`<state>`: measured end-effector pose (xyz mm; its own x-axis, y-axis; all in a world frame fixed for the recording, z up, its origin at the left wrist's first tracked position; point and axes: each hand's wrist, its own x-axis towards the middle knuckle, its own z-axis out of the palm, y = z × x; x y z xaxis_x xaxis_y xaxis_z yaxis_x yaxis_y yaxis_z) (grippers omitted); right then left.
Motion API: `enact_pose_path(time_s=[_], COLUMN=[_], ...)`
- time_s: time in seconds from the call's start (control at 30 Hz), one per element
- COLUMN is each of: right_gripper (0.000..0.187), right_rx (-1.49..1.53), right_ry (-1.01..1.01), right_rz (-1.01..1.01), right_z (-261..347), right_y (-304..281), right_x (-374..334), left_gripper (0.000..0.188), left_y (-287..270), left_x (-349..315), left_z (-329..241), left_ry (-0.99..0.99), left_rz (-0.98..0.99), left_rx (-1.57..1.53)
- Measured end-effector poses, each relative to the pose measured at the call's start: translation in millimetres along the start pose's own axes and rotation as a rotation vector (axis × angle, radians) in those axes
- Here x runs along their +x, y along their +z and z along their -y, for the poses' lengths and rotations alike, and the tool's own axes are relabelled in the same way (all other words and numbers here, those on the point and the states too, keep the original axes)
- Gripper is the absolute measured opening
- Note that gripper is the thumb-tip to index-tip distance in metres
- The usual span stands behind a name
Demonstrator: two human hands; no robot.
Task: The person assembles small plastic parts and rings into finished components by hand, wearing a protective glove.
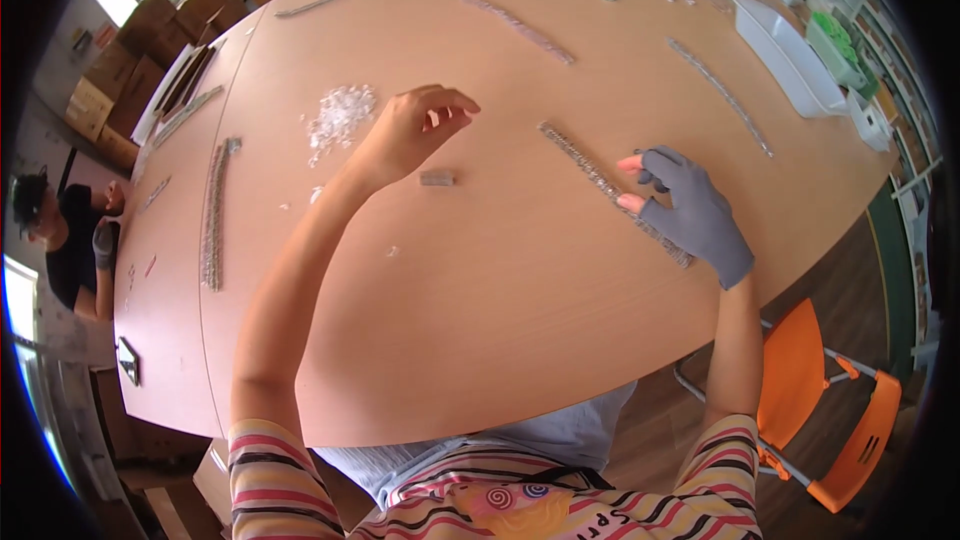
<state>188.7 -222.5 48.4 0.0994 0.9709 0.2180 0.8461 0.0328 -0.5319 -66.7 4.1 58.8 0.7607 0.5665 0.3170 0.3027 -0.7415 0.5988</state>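
My left hand (422, 128), bare, hovers over the middle of the table with its fingers loosely bent and apart, and I see nothing in them. Just below it lies a short grey roll-like piece (437, 177). My right hand (690, 208) wears a grey glove that leaves the fingertips bare. Its thumb and forefinger are spread beside a long, textured silver-grey strip (590, 169), which runs slantwise under the hand; whether they touch it I cannot tell. Left of my left hand is a loose pile of small whitish clear bits (342, 118).
More long strips lie about, such as a grey one (215, 215) at left and a pinkish one (520, 30) at the back. A white tray (790, 58) stands far right by a green container (840, 50). An orange chair (800, 370) is at right. Another person (75, 230) sits at left.
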Motion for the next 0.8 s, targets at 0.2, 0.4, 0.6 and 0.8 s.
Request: enact_pose_path(time_s=[0.2,0.4,0.6,0.8], right_gripper=[0.032,0.037,0.025,0.021], right_rx=[-0.026,-0.119,-0.034,-0.047], right_ry=[-0.216,-0.425,-0.511,-0.505], right_rz=[0.017,0.107,0.035,-0.012], right_z=[46,89,76,80], right_y=[10,81,135,129], right_x=[21,87,111,87], left_gripper=[0.025,0.055,0.069,0.046], left_y=[-45,-34,-26,-55], left_x=[-104,-176,-159,-110], left_z=[16,-5,37,77], left_ry=[0.044,0.191,0.245,0.285], left_rz=[-0.004,0.237,0.260,-0.001], left_rx=[0.195,0.286,0.403,0.357])
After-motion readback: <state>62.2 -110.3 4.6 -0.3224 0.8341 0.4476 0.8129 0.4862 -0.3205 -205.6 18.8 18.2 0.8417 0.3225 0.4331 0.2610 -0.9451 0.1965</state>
